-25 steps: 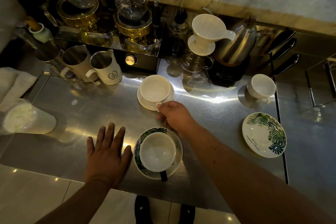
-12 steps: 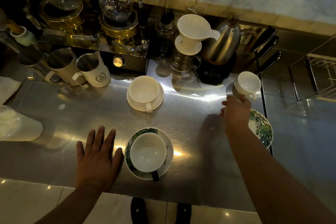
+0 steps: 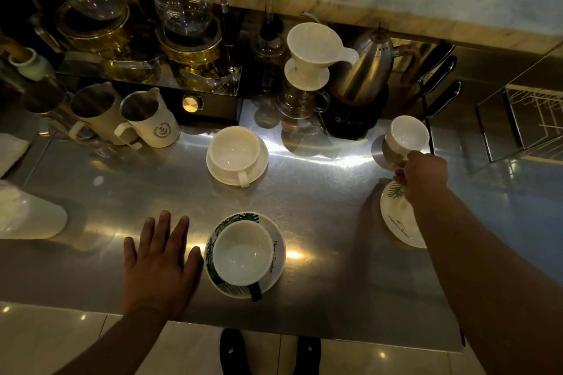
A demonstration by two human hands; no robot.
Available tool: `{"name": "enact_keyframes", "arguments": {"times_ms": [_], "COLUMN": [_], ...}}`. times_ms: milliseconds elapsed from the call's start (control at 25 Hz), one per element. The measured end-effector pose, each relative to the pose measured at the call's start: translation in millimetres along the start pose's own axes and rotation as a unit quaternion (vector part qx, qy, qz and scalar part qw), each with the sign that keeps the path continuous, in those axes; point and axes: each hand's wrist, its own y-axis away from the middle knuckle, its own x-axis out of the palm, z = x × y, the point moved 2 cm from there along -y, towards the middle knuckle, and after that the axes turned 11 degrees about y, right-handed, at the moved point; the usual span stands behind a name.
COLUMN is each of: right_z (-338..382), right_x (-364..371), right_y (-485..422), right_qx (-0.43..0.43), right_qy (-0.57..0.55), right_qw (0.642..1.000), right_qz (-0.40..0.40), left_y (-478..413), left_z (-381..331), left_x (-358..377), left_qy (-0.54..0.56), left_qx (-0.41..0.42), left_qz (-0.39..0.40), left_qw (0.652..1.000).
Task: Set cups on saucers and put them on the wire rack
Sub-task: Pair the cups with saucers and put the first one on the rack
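While flat, fingers (image 3: pixel 399 168) pinching cup (image 3: pixel 407 134)

Steel counter (image 3: pixel 320 222), 2 cups on saucers (image 3: pixel 237 158) (image 3: pixel 245 256), leaf saucer (image 3: pixel 396 222), pitchers (image 3: pixel 149 119)

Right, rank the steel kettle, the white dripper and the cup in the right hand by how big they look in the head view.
1. steel kettle, largest
2. white dripper, somewhat smaller
3. cup held in the right hand, smallest, though nearer the camera, so unsure

The first two look close.
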Motion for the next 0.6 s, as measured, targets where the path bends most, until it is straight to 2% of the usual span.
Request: {"name": "enact_keyframes", "arguments": {"times_ms": [400,600], "right_z": [-1.8,5.0], "right_x": [3.9,3.5], "right_y": [-16.8,-7.5], "right_qx": [0.008,-0.034], "right_qy": [0.008,-0.018], "right_qw": [0.997,0.996], "right_qz": [0.082,0.082], "left_y": [0.8,0.5], "left_z": [-0.2,-2.0], "left_x": [-1.8,-3.0], "left_qy": [0.013,0.011], "left_qx": [0.003,0.000], "left_qz": [0.005,0.008], "left_qw": [1.000,1.000]}}
